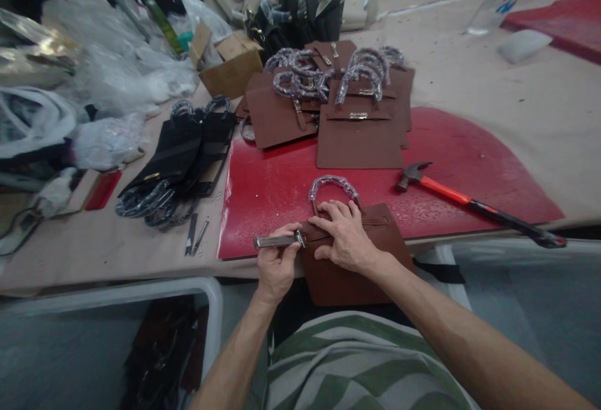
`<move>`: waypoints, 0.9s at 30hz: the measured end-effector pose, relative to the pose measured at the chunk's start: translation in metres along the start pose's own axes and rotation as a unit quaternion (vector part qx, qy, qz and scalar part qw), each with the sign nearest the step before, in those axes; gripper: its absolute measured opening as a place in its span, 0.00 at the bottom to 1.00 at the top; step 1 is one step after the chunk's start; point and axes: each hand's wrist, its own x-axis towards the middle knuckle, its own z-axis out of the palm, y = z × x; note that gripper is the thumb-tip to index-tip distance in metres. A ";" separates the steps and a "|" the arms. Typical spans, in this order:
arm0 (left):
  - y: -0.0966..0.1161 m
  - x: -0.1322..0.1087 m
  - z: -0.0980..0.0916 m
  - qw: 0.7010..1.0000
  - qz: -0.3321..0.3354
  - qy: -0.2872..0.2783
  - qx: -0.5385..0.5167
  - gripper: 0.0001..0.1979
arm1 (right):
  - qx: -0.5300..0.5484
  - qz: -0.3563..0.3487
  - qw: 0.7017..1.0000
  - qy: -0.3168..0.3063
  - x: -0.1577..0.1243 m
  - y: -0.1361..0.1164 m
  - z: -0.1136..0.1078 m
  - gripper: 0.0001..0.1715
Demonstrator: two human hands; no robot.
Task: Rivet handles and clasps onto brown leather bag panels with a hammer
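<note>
A brown handbag panel (361, 278) with a plastic-wrapped handle (332, 180) lies at the table's front edge, partly overhanging it toward my body. My right hand (345, 238) rests on its upper part with fingers spread, just below the handle. At the panel's left edge, my left hand (277, 266) is closed round a shiny grey metal bar (277, 241), thumb toward its right end. That end meets a small bright metal fitting beside the brown strap; whether they are joined I cannot tell.
A claw hammer (451, 192) lies on the red board (272, 184). Brown handbags (359, 141) are piled behind. Black handbags (171, 147) and slim metal tools (200, 238) lie left. Grey bins (213, 310) stand below the table edge. A cardboard box (230, 75) sits farther back.
</note>
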 end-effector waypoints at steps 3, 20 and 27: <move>-0.003 -0.002 0.004 1.000 0.015 -0.004 0.007 0.06 | 0.004 -0.002 1.000 0.007 -0.001 0.001 0.001 0.42; -0.004 0.000 0.015 0.986 0.121 -0.013 0.115 0.08 | 0.006 -0.001 1.000 0.004 -0.001 0.000 -0.001 0.41; -0.001 -0.009 0.020 0.983 0.115 0.027 0.138 0.07 | 0.008 0.001 1.000 0.004 -0.001 0.000 -0.001 0.41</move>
